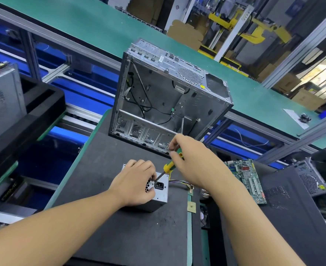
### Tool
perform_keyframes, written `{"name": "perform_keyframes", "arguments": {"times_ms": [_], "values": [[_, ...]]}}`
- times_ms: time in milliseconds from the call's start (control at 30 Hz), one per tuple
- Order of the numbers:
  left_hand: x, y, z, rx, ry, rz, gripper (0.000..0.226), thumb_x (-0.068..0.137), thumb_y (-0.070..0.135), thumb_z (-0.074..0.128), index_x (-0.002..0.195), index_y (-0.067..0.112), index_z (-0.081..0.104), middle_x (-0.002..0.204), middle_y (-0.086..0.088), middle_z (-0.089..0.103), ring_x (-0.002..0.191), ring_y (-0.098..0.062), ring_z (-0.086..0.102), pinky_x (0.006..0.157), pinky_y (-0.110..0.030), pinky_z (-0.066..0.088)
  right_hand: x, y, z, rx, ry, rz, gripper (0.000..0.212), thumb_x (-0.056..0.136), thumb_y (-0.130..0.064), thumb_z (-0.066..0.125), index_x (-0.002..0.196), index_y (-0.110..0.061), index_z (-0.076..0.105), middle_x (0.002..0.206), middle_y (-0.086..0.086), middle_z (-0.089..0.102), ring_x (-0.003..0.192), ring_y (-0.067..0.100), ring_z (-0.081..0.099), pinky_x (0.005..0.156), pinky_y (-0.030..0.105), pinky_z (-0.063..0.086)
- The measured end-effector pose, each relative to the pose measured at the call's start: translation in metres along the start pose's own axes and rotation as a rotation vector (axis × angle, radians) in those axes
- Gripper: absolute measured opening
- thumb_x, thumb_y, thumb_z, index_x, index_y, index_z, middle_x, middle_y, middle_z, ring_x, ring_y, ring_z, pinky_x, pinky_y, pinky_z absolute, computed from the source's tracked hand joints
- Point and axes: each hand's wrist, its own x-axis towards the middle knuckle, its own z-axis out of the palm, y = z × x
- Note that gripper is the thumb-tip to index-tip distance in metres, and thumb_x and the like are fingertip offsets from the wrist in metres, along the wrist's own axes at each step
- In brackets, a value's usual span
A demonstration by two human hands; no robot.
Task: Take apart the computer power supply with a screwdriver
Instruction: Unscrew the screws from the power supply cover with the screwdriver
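At lower centre of the frame, the left hand point(137, 181) curls over the grey metal power supply box point(163, 191) on the dark tabletop point(131, 237). The right hand point(192, 162) grips a yellow-and-green-handled screwdriver point(168, 167), its tip on the box's socket face.

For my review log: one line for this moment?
left hand: holds power supply | right hand: grips screwdriver | tip: at supply's socket face
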Motion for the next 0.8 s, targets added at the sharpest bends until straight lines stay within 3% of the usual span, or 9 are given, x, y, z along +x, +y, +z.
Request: {"name": "perform_keyframes", "arguments": {"times_ms": [300, 500, 667, 800], "values": [[0.001, -0.002, 0.003, 0.018, 0.013, 0.014, 0.034, 0.088, 0.066, 0.041, 0.097, 0.036, 0.054, 0.098, 0.020, 0.048, 0.094, -0.004, 0.046, 0.095, -0.026, 0.033, -0.003, 0.001, -0.004, 0.010, 0.009, -0.003, 0.008, 0.099, -0.030, 0.046, 0.106, -0.027, 0.049, 0.105, -0.008, 0.055, 0.091, 0.019, 0.054, 0.083, 0.044, 0.049], [-0.001, -0.001, 0.002, 0.065, 0.025, 0.051, 0.030, 0.101, 0.049, 0.041, 0.100, 0.030, 0.064, 0.103, 0.018, 0.053, 0.100, -0.010, 0.049, 0.093, -0.030, 0.036, -0.006, 0.003, -0.002, 0.020, 0.008, 0.011, 0.008, 0.100, -0.029, 0.045, 0.106, -0.028, 0.048, 0.105, -0.009, 0.054, 0.091, 0.016, 0.052, 0.081, 0.043, 0.050], [0.001, -0.001, 0.000, -0.002, 0.019, -0.017, 0.019, 0.101, 0.046, 0.047, 0.089, 0.035, 0.057, 0.094, 0.020, 0.053, 0.091, -0.003, 0.050, 0.095, -0.029, 0.036, -0.011, 0.014, -0.003, -0.096, 0.365, 0.085, 0.008, 0.101, -0.030, 0.043, 0.100, -0.024, 0.048, 0.101, -0.005, 0.048, 0.079, 0.024, 0.056, 0.067, 0.040, 0.050], [0.015, 0.001, -0.010, -0.321, 0.019, -0.275, 0.020, 0.094, 0.043, 0.061, 0.076, 0.034, 0.062, 0.083, 0.021, 0.063, 0.081, 0.002, 0.057, 0.088, -0.032, 0.042, -0.021, 0.030, -0.003, -0.083, 0.478, 0.100, 0.009, 0.101, -0.030, 0.044, 0.099, -0.022, 0.049, 0.100, -0.006, 0.047, 0.076, 0.022, 0.055, 0.059, 0.036, 0.047]]}}
